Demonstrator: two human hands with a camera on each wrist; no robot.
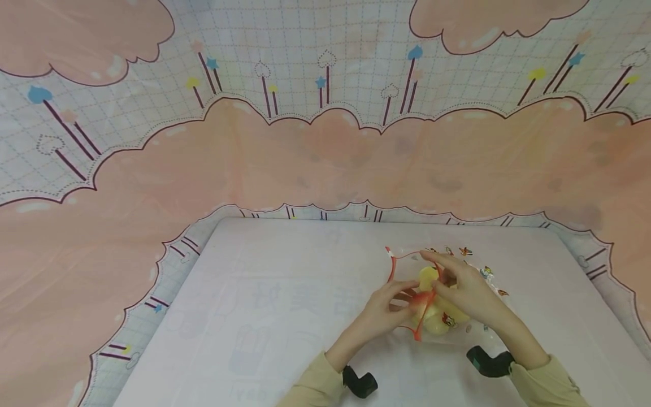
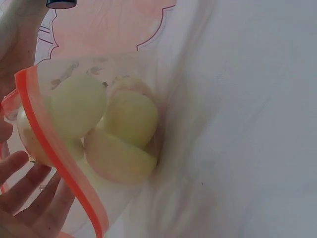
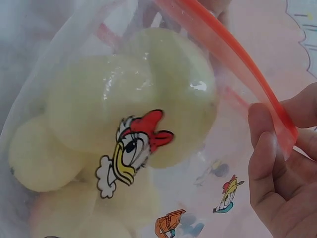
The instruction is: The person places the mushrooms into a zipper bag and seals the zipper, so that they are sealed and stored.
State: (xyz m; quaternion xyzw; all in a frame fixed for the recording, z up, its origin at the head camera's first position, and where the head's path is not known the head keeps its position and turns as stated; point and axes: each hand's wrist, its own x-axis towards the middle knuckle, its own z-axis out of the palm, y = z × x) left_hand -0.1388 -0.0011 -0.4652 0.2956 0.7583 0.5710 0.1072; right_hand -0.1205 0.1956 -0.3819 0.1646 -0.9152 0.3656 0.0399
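A clear zip bag (image 3: 190, 171) with an orange-red zip strip (image 3: 247, 74) and cartoon duck prints lies on the white table, its mouth spread open. Inside are several pale yellow-green round fruits (image 2: 124, 119), seen through the plastic. My left hand (image 1: 383, 311) is at the mouth, thumb and fingers around a red-blushed fruit (image 1: 419, 302). In the left wrist view, its fingers (image 2: 44, 198) lie under that fruit, partly behind the zip strip. Thumb and fingers of my right hand (image 1: 470, 288) pinch the bag's edge at the end of the strip, shown close in the right wrist view.
The white table (image 1: 254, 305) stretches away to the left of the bag. Behind it hangs a peach and white patterned cloth (image 1: 356, 164). A black wrist mount (image 1: 490, 362) is on my right wrist, and another black mount (image 1: 360, 382) on my left.
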